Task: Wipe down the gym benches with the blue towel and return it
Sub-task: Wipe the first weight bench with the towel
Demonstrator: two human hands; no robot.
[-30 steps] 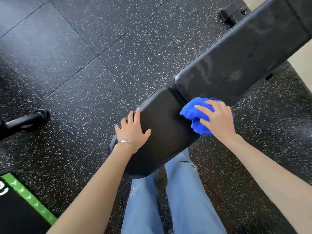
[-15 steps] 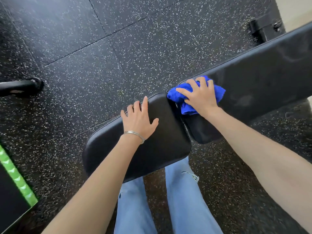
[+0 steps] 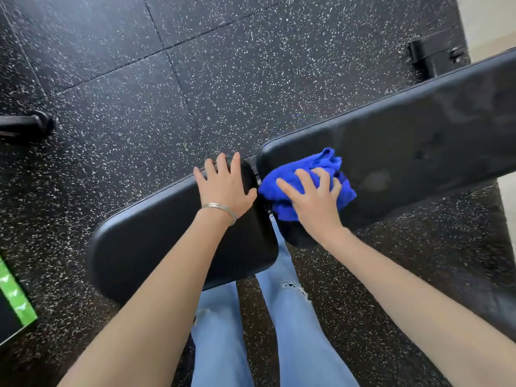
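**When wiping vinyl, press and overlap**

As the left hand point(image 3: 226, 188) lies flat with straight, spread fingers on the far corner of the short black vinyl seat pad point(image 3: 156, 241), the right hand point(image 3: 312, 199) curls its fingers into the crumpled blue terry towel point(image 3: 310, 163). It presses the towel on the seat-side end of the long black padded backrest point(image 3: 418, 141), just beside the gap between the pads. Wiping well likely means firm, overlapping strokes along the backrest towards its far end, where dull smears show.
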